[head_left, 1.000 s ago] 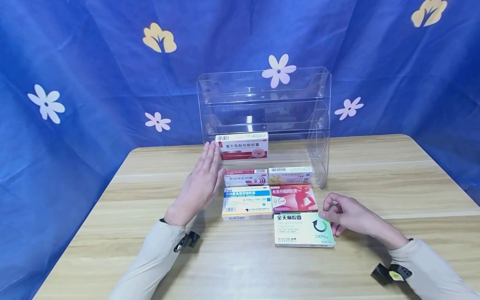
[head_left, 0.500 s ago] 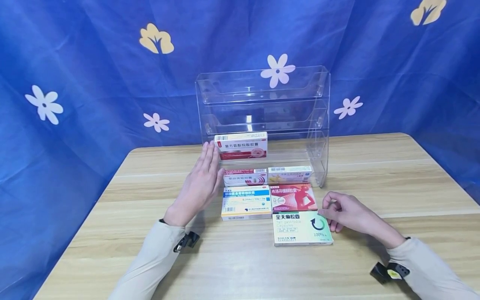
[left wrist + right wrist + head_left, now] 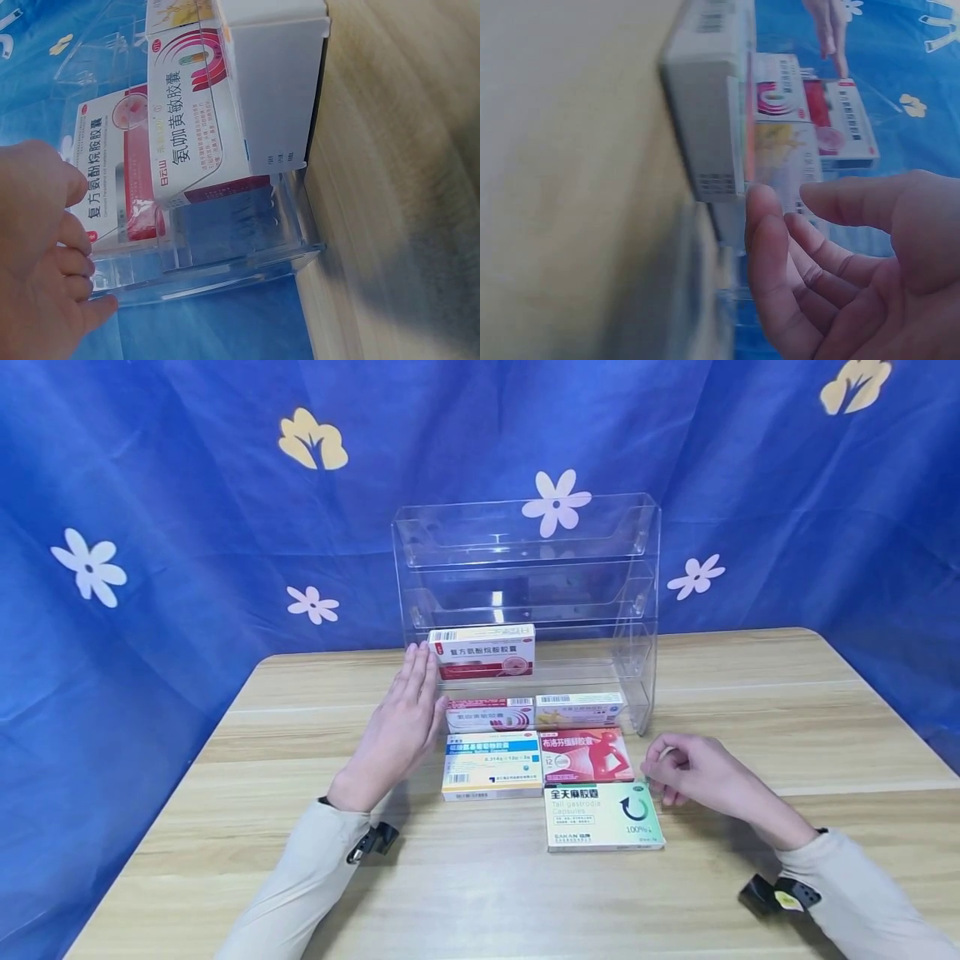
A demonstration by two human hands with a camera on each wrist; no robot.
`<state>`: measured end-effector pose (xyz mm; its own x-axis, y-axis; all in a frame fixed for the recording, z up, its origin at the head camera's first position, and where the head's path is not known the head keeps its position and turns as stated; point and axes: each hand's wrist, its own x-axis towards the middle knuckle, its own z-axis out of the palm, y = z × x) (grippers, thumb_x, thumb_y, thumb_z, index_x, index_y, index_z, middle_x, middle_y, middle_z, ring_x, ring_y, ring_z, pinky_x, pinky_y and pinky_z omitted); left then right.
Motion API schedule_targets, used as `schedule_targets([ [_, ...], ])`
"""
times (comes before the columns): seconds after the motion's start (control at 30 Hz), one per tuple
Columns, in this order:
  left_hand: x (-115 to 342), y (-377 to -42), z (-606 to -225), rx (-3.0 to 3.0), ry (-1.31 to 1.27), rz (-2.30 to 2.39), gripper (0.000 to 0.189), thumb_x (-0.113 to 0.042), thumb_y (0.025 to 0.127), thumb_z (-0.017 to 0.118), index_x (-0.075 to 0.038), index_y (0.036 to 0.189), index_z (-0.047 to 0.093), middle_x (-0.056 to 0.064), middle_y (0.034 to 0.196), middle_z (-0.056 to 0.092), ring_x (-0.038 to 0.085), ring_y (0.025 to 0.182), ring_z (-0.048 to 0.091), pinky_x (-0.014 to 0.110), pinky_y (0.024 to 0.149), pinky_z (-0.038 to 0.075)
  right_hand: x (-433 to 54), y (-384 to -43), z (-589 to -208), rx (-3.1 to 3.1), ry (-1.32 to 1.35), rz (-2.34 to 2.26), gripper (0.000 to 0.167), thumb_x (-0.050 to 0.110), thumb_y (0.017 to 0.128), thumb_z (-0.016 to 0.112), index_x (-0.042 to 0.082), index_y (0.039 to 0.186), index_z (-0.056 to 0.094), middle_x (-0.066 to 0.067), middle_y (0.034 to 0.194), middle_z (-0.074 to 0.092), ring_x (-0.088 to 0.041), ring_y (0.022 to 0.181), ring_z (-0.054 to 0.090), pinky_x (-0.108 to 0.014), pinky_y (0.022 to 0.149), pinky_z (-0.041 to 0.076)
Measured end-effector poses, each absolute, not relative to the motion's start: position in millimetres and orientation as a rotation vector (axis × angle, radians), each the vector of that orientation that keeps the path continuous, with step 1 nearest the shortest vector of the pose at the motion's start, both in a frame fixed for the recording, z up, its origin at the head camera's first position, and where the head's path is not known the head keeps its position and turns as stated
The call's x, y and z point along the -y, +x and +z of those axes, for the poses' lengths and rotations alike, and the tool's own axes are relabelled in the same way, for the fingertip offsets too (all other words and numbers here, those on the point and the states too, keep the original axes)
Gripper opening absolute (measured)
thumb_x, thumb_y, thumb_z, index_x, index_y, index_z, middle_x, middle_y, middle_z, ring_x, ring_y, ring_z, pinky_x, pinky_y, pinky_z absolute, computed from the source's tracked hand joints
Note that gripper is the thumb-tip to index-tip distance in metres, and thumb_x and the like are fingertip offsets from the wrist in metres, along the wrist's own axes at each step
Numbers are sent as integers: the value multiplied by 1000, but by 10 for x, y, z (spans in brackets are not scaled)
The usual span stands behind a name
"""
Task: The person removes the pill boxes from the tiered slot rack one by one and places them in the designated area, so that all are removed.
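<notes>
My left hand [image 3: 393,727], fingers straight and together, rests against the left end of a white-and-red medicine box [image 3: 483,660] standing in a clear acrylic rack [image 3: 480,565]. Near the upper right corner of a green-and-white capsule box [image 3: 603,816] is my right hand [image 3: 701,772]. Its fingers are loosely bent, and the right wrist view shows a gap between thumb and forefinger with nothing in it. Behind the green box lie a red medicine box [image 3: 585,756] and a blue-and-white one [image 3: 492,764].
At the rack's lowest level stand a box with pink rings [image 3: 491,718] and a pale box with a yellow print [image 3: 579,712], side by side. A blue curtain [image 3: 225,485] hangs behind the wooden table [image 3: 450,902].
My right hand has come off the corner of the green-and-white capsule box and moved slightly back toward the rack. My left hand stays against the white-and-red box.
</notes>
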<state>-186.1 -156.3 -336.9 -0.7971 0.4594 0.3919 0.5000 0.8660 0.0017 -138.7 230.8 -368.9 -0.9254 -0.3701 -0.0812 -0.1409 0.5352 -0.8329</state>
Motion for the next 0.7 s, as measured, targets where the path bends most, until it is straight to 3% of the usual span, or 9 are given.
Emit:
schedule_targets([
  [0.4, 1569, -1857, -3354, 2657, -708, -133, 60, -24, 104, 36, 13, 147, 18, 29, 156, 11, 36, 146, 4, 42, 120, 7, -2141, -1506, -3265, -2751, -480, -1249, 8, 9, 92, 63, 2, 93, 66, -4, 71, 66, -23, 64, 65, -30, 56, 55],
  [0.7, 1557, -1828, -3330, 2689, -699, -129, 60, -24, 104, 37, 12, 148, 17, 27, 157, 9, 36, 146, 4, 44, 120, 9, -1927, -1585, -3062, -2685, -476, -1389, 15, 11, 93, 64, -2, 99, 66, -10, 79, 68, -21, 68, 66, -32, 65, 59],
])
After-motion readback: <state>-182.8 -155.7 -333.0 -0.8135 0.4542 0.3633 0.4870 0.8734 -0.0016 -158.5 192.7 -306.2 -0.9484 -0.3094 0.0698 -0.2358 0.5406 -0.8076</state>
